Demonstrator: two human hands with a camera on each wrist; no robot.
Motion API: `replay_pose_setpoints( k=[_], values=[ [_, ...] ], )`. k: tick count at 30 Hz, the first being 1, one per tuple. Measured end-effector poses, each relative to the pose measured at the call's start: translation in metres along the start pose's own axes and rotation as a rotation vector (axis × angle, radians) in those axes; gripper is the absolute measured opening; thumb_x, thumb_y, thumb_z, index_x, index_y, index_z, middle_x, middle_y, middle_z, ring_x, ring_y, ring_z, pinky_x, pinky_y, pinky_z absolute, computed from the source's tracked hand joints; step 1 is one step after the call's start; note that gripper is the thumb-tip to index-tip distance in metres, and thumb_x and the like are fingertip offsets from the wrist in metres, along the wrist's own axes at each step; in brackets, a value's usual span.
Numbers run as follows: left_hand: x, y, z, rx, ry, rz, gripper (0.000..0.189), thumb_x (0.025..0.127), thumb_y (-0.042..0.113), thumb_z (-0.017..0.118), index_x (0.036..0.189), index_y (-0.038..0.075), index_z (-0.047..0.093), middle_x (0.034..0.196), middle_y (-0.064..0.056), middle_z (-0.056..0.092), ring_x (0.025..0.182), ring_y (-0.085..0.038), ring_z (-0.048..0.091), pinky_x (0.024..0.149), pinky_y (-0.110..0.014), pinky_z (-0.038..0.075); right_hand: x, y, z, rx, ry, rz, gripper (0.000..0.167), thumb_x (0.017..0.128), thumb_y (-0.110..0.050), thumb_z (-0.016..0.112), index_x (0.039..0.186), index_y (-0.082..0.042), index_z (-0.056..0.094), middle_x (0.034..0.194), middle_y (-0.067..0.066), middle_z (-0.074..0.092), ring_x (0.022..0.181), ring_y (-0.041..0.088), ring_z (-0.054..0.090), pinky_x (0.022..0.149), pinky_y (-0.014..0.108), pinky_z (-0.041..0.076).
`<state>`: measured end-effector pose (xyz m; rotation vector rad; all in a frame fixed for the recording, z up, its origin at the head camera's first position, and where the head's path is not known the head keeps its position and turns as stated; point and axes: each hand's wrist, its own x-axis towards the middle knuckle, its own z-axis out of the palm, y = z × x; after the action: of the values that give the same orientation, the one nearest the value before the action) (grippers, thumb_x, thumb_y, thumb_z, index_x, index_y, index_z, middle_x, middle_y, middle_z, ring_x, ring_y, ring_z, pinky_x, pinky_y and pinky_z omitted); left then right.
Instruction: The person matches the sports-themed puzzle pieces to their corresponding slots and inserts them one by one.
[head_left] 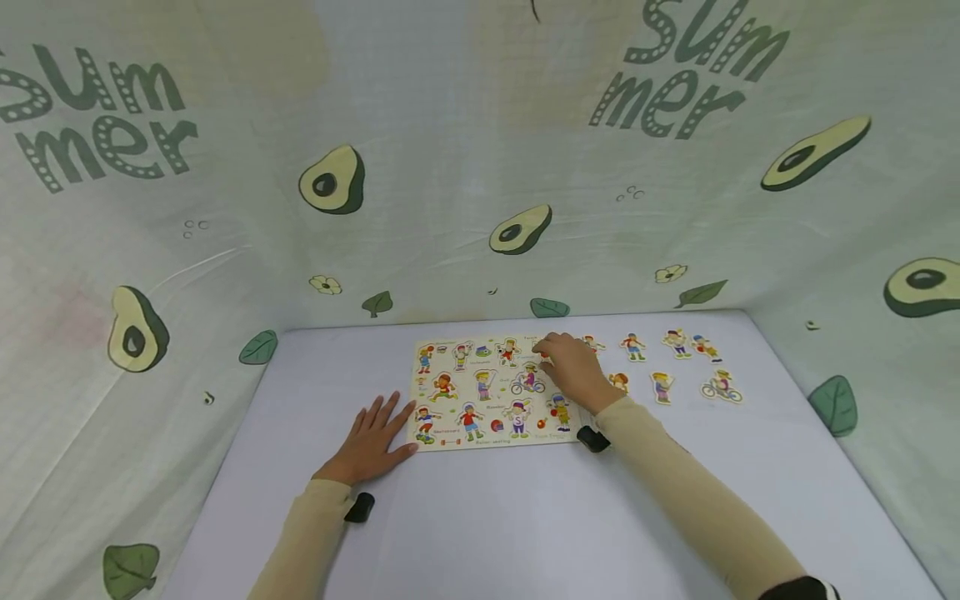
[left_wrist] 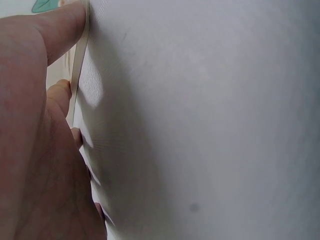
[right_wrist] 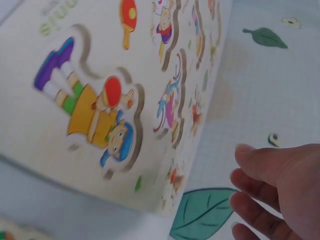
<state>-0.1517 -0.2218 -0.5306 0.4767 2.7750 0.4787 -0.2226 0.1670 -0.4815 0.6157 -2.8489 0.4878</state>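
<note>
A pale puzzle board (head_left: 442, 435) with sports figures lies on the white table. My left hand (head_left: 367, 442) rests spread on the table at the board's left side, its fingertips right at the edge; the left wrist view has the thumb along the board's side (left_wrist: 80, 55). Over the upper right part of the board is my right hand (head_left: 576, 371). In the right wrist view its thumb and loosely bent fingers (right_wrist: 255, 185) stand apart with nothing between them. A figure with a red paddle (right_wrist: 92, 112) sits in a recess of the board there.
Right of the board lie several loose figure pieces, among them a cyclist (head_left: 722, 387), a figure with a bat (head_left: 662, 387) and another figure (head_left: 633, 347). Behind the table hangs a cloth (head_left: 435, 275) printed with avocados and leaves.
</note>
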Motion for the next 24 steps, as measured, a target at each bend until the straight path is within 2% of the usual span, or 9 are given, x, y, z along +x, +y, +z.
replay_pose_setpoints(
  k=[4, 12, 17, 20, 24],
  values=[
    [-0.001, 0.000, -0.001, 0.023, -0.020, -0.013, 0.079, 0.105, 0.053, 0.059, 0.168, 0.014, 0.031, 0.176, -0.020, 0.014, 0.162, -0.048, 0.005, 0.129, -0.066, 0.005, -0.019, 0.012, -0.009, -0.011, 0.008, 0.038, 0.028, 0.091, -0.007, 0.084, 0.118, -0.005, 0.077, 0.113, 0.010, 0.075, 0.103, 0.032, 0.072, 0.090, 0.048, 0.060],
    [0.001, -0.001, 0.000, 0.015, -0.013, -0.004, 0.079, 0.105, 0.053, 0.059, 0.168, 0.014, 0.031, 0.176, -0.020, 0.014, 0.162, -0.048, 0.005, 0.129, -0.066, 0.005, -0.055, 0.034, -0.019, -0.042, 0.005, 0.093, 0.027, 0.090, -0.005, 0.083, 0.116, -0.003, 0.077, 0.116, 0.014, 0.075, 0.106, 0.035, 0.071, 0.088, 0.050, 0.060],
    [0.000, 0.000, -0.001, 0.000, 0.000, -0.001, 0.079, 0.104, 0.052, 0.061, 0.167, 0.013, 0.033, 0.176, -0.022, 0.015, 0.161, -0.049, 0.006, 0.128, -0.067, 0.005, -0.077, 0.041, -0.020, -0.042, -0.011, 0.097, 0.025, 0.088, -0.003, 0.085, 0.112, -0.002, 0.078, 0.108, 0.012, 0.076, 0.099, 0.034, 0.071, 0.085, 0.050, 0.060],
    [0.000, 0.000, 0.000, -0.004, 0.008, 0.003, 0.080, 0.104, 0.052, 0.061, 0.167, 0.012, 0.033, 0.175, -0.022, 0.016, 0.161, -0.050, 0.007, 0.128, -0.067, 0.006, -0.090, 0.043, -0.020, -0.033, -0.023, 0.096, 0.024, 0.087, -0.002, 0.086, 0.110, -0.003, 0.079, 0.107, 0.011, 0.076, 0.100, 0.034, 0.072, 0.087, 0.050, 0.060],
    [0.000, -0.001, 0.002, 0.000, 0.013, 0.007, 0.080, 0.104, 0.052, 0.061, 0.166, 0.011, 0.034, 0.175, -0.023, 0.016, 0.161, -0.050, 0.007, 0.128, -0.067, 0.006, -0.105, 0.044, -0.019, -0.040, -0.030, 0.077, 0.024, 0.084, -0.004, 0.088, 0.106, -0.005, 0.079, 0.103, 0.009, 0.075, 0.096, 0.032, 0.072, 0.082, 0.049, 0.061]
  ],
)
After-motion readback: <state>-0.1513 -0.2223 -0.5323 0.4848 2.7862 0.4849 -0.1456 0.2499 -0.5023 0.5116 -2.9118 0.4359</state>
